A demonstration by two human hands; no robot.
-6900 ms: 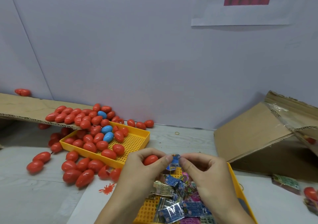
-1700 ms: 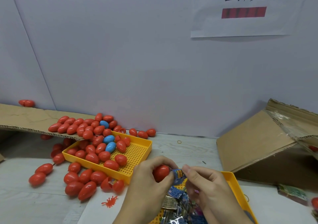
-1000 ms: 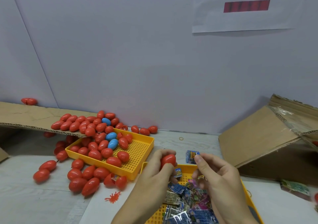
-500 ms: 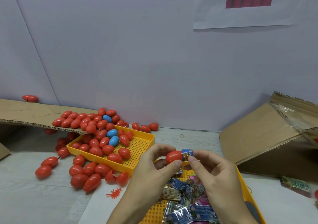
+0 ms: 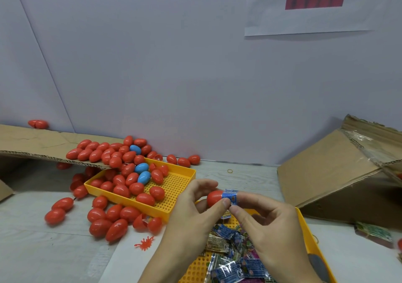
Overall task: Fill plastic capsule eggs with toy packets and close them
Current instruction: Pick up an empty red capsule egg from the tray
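Pale grey wall fills most of our head view, with a white paper sign bearing a red bar taped at upper right. Below it we see a light wooden tabletop. On its left side a yellow perforated tray holds a heap of red capsule eggs with a few blue eggs among them; more red eggs lie on a cardboard flap behind the tray and spill onto the tabletop in front of it. A small red splat-shaped toy lies near the tray's front corner. On the right stands a tilted cardboard box, and a rubber band lies on the tabletop between the tray and the box.

Near the bottom centre we see a second yellow tray holding a pile of toy packets. Above it our left hand has its fingers and thumb curled round a red capsule half, held with its open end toward the right. Our right hand pinches a blue toy packet between thumb and forefinger, right at the mouth of that half and touching it. How far the packet sits inside we cannot tell.
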